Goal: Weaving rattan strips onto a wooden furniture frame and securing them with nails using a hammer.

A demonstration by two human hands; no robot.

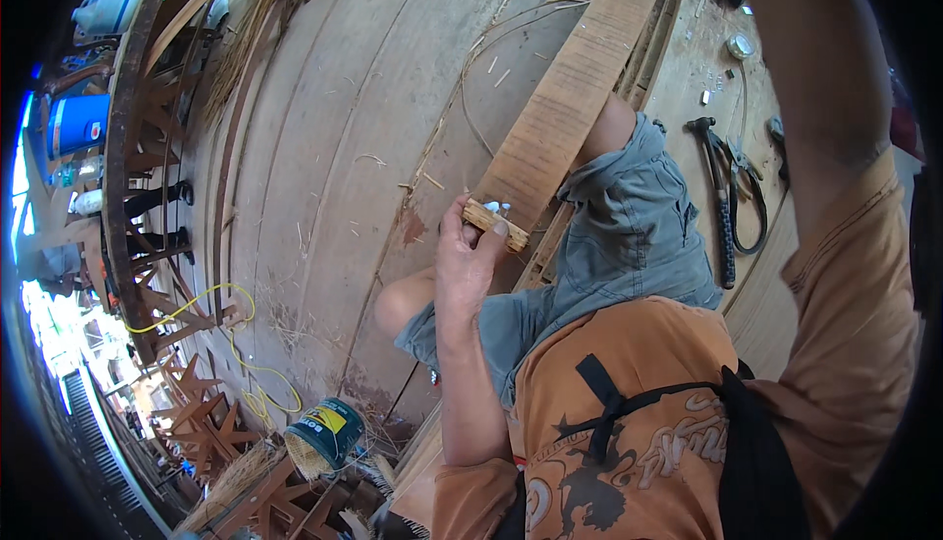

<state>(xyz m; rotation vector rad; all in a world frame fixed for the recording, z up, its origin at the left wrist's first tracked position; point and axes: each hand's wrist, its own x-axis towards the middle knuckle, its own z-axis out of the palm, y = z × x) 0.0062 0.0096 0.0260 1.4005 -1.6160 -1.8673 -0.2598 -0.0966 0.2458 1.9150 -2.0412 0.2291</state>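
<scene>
My left hand (470,253) is closed around a short strip of light, rough-surfaced wood (496,224), thumb pressed on it, at the lower end of a long brown plank (575,88) beside my bent right leg. A few small bluish-white bits (496,207), too small to make out, show at the strip's upper edge. My right arm rises along the right side and leaves the top of the view, so that hand is hidden. To the right of my leg lie a hammer with a dark dotted grip (723,226) and black-handled cutters (747,186), with a small round container (740,47) above them.
At left, a long wooden rack (126,137) holds a blue bucket (77,122); a person's legs (162,201) show behind it. A yellow cord (236,294), wooden stars (211,427) and a green can (324,432) are at lower left. Cane strips (250,39) lie toward the top.
</scene>
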